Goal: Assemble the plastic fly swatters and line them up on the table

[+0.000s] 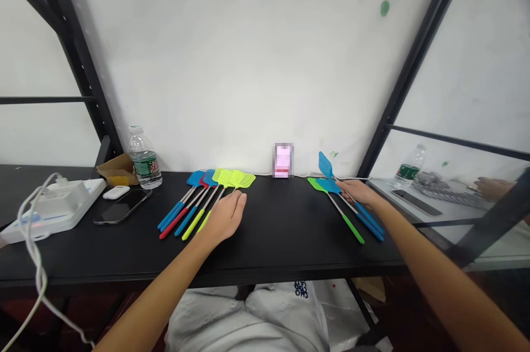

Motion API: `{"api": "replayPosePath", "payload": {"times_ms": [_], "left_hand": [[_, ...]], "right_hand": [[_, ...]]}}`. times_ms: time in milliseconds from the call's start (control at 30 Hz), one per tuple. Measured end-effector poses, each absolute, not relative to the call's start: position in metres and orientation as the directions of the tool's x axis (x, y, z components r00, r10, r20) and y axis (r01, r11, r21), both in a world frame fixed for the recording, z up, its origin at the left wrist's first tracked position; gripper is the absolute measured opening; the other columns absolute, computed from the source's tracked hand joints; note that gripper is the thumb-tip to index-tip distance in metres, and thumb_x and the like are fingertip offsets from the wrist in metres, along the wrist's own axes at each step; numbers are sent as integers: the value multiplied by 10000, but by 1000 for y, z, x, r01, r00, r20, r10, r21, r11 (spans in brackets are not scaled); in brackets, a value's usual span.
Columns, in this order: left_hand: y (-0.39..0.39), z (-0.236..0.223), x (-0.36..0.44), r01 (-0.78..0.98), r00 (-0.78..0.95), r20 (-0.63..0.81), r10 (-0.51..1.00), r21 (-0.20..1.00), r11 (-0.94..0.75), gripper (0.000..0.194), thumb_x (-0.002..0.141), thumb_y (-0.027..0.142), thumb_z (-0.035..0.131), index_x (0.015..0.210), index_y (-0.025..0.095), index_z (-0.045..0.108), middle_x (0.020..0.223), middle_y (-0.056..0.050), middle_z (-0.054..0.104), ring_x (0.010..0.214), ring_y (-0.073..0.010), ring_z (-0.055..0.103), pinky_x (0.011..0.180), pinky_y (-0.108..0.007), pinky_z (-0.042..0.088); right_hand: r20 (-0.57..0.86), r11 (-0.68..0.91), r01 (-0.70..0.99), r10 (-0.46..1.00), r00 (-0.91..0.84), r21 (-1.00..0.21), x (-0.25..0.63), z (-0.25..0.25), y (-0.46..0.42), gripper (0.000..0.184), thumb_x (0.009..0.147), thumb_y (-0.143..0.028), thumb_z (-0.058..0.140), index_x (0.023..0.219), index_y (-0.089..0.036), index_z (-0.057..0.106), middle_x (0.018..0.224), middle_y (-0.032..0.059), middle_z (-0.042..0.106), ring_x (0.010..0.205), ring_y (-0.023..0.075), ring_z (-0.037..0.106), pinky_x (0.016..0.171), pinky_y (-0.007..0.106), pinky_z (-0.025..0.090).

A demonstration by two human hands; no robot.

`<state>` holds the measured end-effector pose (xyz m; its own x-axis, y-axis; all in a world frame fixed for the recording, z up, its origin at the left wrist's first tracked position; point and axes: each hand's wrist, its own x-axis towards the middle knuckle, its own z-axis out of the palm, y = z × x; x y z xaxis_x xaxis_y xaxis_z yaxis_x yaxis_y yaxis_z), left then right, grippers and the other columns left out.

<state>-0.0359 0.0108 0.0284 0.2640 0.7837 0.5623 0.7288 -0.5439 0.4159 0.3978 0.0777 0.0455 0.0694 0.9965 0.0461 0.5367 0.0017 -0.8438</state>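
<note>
My left hand (pixel 226 217) lies palm down across the shafts of a fan of fly swatters, nearest a yellow-green fly swatter (pixel 223 177). That fan also holds a blue fly swatter (pixel 195 178) and a red one (pixel 202 179), with heads toward the wall. My right hand (pixel 358 192) sits over the shafts of a second group, beside a green fly swatter (pixel 317 184). Under its fingers runs a blue fly swatter (pixel 329 186), while another blue head (pixel 325 165) tilts up against the wall. The hand hides part of those shafts.
A water bottle (pixel 144 159), a phone (pixel 122 206), an earbud case (pixel 115 192) and a white device (pixel 62 203) with a loose cable stand left on the black shelf (pixel 281 258). A pixelated pink card (pixel 284 160) leans on the wall. Black metal posts flank the shelf; a mirror sits right.
</note>
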Motion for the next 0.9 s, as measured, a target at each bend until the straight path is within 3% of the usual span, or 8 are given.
{"api": "replayPosePath", "payload": {"times_ms": [100, 200, 267, 500, 900], "left_hand": [[11, 28, -37, 739, 269, 548, 792, 410, -535, 374, 996, 400, 232, 782, 213, 475, 750, -25, 568, 729, -185, 562, 703, -302, 402], [11, 27, -37, 747, 275, 539, 796, 402, -530, 377, 996, 401, 232, 770, 214, 468, 746, -22, 562, 724, -183, 559, 695, -299, 395], [11, 27, -38, 752, 277, 534, 799, 397, -526, 380, 995, 404, 235, 761, 213, 466, 738, -21, 558, 717, -181, 555, 687, -296, 390], [8, 28, -36, 772, 277, 515, 811, 383, -507, 379, 990, 424, 252, 739, 215, 445, 722, -10, 541, 698, -174, 538, 660, -282, 372], [10, 25, -36, 799, 279, 498, 821, 353, -486, 369, 983, 427, 266, 722, 215, 420, 717, -9, 534, 684, -170, 533, 636, -273, 351]], "right_hand": [[134, -29, 871, 985, 108, -491, 435, 46, 81, 485, 857, -557, 481, 547, -185, 469, 493, 26, 513, 467, 135, 473, 494, 266, 323], [223, -94, 975, 965, 139, -200, 458, 38, 87, 456, 868, -503, 471, 542, -185, 479, 575, 62, 566, 564, 172, 532, 533, 282, 306], [220, -112, 988, 966, 132, -102, 466, 29, 89, 446, 872, -494, 466, 553, -184, 494, 624, 81, 588, 621, 197, 560, 553, 291, 310], [104, -186, 982, 977, 188, -27, 469, 3, 87, 420, 889, -515, 441, 676, -187, 596, 795, 120, 652, 800, 269, 620, 634, 316, 379], [127, -244, 970, 961, 244, -15, 459, 7, 88, 407, 900, -502, 444, 835, -159, 652, 889, 141, 663, 873, 286, 632, 689, 336, 422]]}}
